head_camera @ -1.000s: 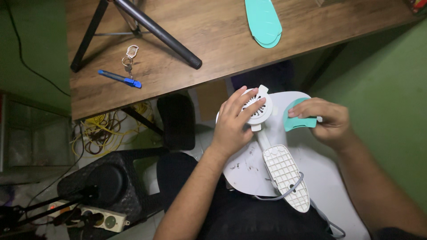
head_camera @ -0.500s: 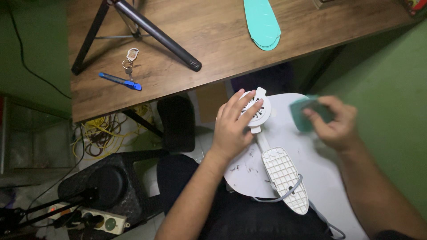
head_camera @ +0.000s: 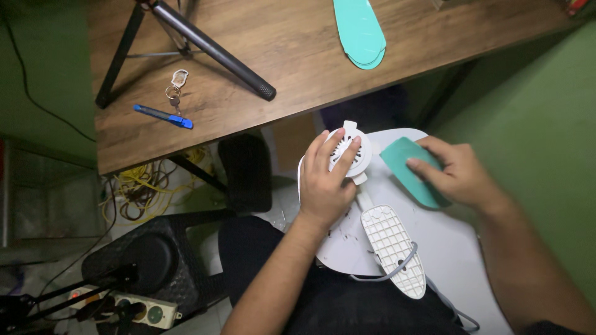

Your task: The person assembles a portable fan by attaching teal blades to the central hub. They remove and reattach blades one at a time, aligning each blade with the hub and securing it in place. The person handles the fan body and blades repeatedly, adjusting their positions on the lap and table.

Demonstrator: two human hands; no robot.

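Observation:
On my lap lies a white oval board [head_camera: 447,242]. A white plastic part rests on it: a round slotted head [head_camera: 352,149] joined by a stem to a gridded oval paddle [head_camera: 391,248] with a grey cord. My left hand [head_camera: 326,183] presses down on the round head, fingers spread over its slots. My right hand [head_camera: 456,174] holds a teal curved plastic piece [head_camera: 406,167] flat against the board, to the right of the head.
A wooden desk [head_camera: 298,56] spans the top, bearing black tripod legs [head_camera: 211,49], a blue utility knife [head_camera: 162,116], a key ring [head_camera: 176,87] and a teal oval shell [head_camera: 359,31]. Under the desk lie yellow cables [head_camera: 143,186], a power strip [head_camera: 133,307] and a black speaker [head_camera: 146,260].
My right hand has turned the teal piece over and laid it flat on the board. My left hand stayed on the round head, which shifted slightly left.

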